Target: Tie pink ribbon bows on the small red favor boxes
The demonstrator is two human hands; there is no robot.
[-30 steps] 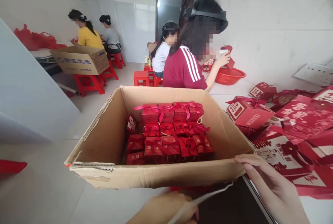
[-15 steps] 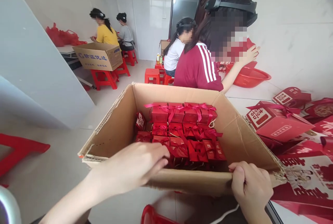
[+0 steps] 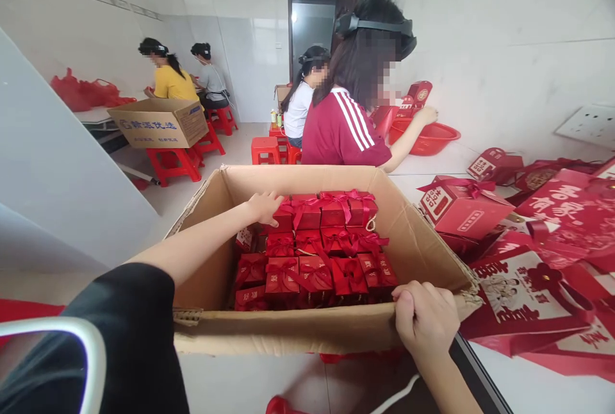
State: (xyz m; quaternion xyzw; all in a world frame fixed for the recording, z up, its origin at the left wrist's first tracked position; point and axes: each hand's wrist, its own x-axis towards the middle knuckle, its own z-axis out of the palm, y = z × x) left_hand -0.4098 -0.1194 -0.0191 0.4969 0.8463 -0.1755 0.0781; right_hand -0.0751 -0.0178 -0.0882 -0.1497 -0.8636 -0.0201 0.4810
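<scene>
A large open cardboard box [image 3: 307, 327] stands in front of me, with rows of small red gift boxes [image 3: 314, 273] tied with ribbons inside. My left hand [image 3: 266, 207] reaches over the left part of the box to the far row. Its fingers are apart and lie against the left end gift box [image 3: 284, 212], which they partly cover. Whether they press on it I cannot tell. My right hand [image 3: 426, 318] is closed over the near rim of the cardboard box, towards its right corner, thumb on top.
Larger red gift boxes [image 3: 464, 209] and red bags [image 3: 533, 292] are heaped on the right. A co-worker in a maroon shirt [image 3: 339, 129] sits beyond the box by a red basin [image 3: 425, 137]. Farther back are more people, stools [image 3: 266, 150] and another cardboard box [image 3: 158, 122].
My left hand has moved from above the near rim to the far row of gift boxes. My right hand stays on the rim. The view has shifted right.
</scene>
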